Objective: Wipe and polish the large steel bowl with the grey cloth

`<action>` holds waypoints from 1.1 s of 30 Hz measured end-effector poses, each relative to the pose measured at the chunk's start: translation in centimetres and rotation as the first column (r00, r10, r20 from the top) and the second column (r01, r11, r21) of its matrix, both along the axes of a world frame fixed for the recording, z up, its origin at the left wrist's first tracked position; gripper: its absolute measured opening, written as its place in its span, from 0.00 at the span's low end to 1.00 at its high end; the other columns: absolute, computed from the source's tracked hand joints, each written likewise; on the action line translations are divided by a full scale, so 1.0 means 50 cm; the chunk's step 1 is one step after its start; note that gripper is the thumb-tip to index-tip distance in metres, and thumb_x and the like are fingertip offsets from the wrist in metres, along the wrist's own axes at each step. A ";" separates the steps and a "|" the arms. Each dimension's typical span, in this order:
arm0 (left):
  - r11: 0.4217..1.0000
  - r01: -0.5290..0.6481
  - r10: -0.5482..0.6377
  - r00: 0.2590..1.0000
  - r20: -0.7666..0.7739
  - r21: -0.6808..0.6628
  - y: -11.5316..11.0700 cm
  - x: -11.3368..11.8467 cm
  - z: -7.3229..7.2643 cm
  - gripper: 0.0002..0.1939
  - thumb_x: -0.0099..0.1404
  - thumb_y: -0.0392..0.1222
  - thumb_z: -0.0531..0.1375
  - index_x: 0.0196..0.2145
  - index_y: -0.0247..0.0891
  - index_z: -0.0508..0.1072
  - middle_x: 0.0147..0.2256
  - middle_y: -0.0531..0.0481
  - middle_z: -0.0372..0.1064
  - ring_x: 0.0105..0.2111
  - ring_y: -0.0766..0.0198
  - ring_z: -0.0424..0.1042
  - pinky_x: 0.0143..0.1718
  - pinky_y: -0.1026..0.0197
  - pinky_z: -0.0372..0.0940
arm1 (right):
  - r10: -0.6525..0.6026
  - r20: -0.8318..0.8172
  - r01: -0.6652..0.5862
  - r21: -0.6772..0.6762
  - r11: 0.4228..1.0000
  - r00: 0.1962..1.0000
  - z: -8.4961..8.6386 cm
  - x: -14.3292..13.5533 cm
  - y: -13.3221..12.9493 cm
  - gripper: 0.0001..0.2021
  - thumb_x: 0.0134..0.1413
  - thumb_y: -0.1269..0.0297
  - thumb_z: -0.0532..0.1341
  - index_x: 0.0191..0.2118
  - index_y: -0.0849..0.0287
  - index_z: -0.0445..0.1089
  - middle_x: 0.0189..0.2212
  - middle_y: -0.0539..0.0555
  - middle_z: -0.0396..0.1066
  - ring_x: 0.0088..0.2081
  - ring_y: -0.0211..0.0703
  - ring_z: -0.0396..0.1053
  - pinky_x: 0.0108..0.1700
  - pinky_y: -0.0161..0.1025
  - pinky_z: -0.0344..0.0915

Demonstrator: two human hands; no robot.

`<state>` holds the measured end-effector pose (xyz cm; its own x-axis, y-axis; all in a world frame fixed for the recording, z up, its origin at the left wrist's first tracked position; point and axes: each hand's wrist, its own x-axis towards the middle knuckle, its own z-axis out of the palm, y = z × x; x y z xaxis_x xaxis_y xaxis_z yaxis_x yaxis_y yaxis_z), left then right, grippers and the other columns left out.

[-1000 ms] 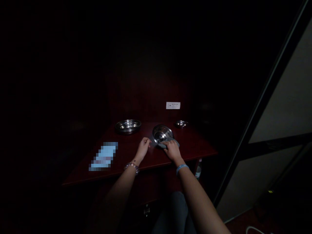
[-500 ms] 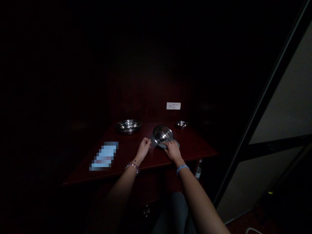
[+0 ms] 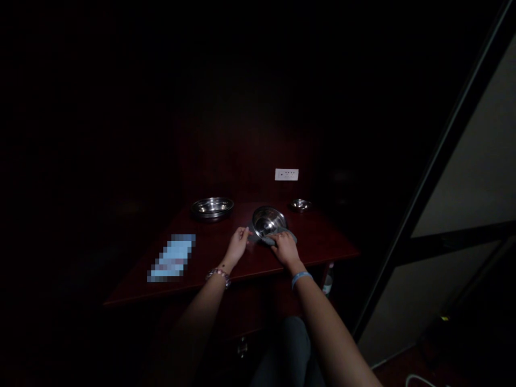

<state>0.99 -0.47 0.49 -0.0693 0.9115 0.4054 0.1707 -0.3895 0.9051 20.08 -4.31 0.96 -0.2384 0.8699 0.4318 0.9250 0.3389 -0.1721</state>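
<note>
A steel bowl [image 3: 269, 217] rests tilted on the dark red table, its shiny inside facing me. My right hand [image 3: 285, 248] presses a grey cloth [image 3: 291, 235] against the bowl's near rim, fingers closed over the fabric. Just left of the bowl is my left hand [image 3: 238, 243], its fingers curled in and the fingertips close together. Whether anything is between them is too dim to make out. A faint grey patch shows between this hand and the bowl; I cannot tell if it is cloth or a reflection.
Wide steel dishes [image 3: 213, 208] stand at the back left, and a small steel bowl [image 3: 300, 205] at the back right. A blurred-out light blue item [image 3: 172, 259] lies at left. Behind is a wall socket [image 3: 286, 174]. A bottle [image 3: 328, 280] shows below the table's right edge [image 3: 338, 260].
The fingertips of my left hand have shifted slightly beside the bowl. My right hand keeps its place with the cloth at the rim.
</note>
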 end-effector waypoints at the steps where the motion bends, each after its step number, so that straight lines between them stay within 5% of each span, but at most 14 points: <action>1: 1.000 -0.003 0.003 1.000 0.005 0.002 0.001 0.000 -0.001 0.16 0.66 0.55 0.56 0.29 0.40 0.68 0.26 0.53 0.67 0.24 0.65 0.63 0.30 0.61 0.60 | 0.000 0.004 0.000 -0.001 1.000 1.000 0.001 0.000 -0.001 0.20 0.60 0.68 0.62 0.57 0.52 0.73 0.53 0.55 0.76 0.56 0.49 0.68 0.62 0.43 0.56; 16: 0.999 0.018 -0.018 1.000 0.004 -0.032 -0.003 0.000 0.001 0.10 0.67 0.43 0.54 0.31 0.38 0.71 0.22 0.56 0.62 0.25 0.63 0.64 0.35 0.60 0.62 | -0.006 0.008 0.006 -0.005 1.000 1.000 0.004 -0.002 -0.004 0.19 0.61 0.68 0.61 0.58 0.53 0.72 0.53 0.56 0.76 0.56 0.50 0.68 0.62 0.44 0.55; 33: 1.000 0.010 -0.010 1.000 -0.004 0.008 0.006 -0.001 -0.009 0.11 0.68 0.44 0.53 0.30 0.39 0.69 0.23 0.55 0.62 0.27 0.63 0.66 0.38 0.59 0.63 | -0.005 0.008 0.005 -0.011 1.000 1.000 0.006 -0.001 -0.005 0.21 0.60 0.69 0.63 0.59 0.53 0.72 0.54 0.55 0.75 0.56 0.50 0.67 0.62 0.43 0.55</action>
<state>0.93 -0.18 0.07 -0.0582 0.9091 0.4125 0.1705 -0.3981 0.9014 20.03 -4.56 1.24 -0.2378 0.8759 0.4198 0.9279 0.3326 -0.1683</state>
